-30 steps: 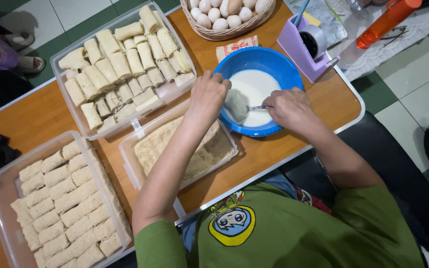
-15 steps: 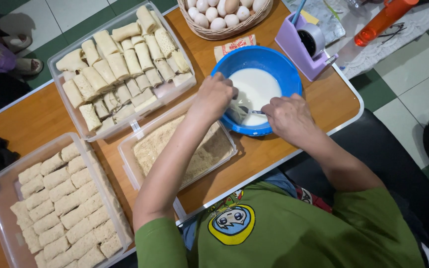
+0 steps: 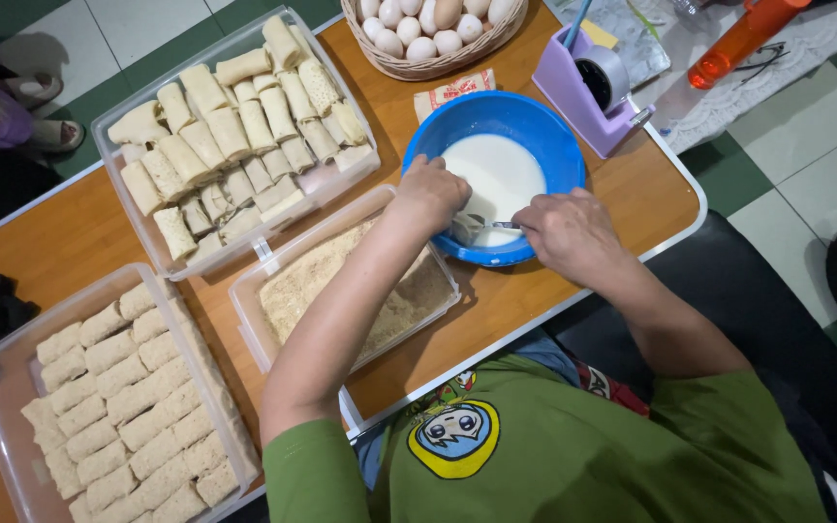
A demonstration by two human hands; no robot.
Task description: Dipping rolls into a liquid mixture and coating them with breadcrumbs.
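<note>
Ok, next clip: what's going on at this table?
A person in a green shirt works over a round blue plastic bowl of white liquid on a wooden table. The left hand dips into the bowl at its near edge, apparently on a pale roll. The right hand holds a metal utensil in the liquid. Beside the bowl sits a clear tub of breadcrumbs, with a clear tub of plain pale rolls behind it and a clear tub of crumbed rolls at the left.

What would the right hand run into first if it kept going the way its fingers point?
The right hand points left across the blue bowl; it would likely meet the left hand first, though depth is unclear.
</note>
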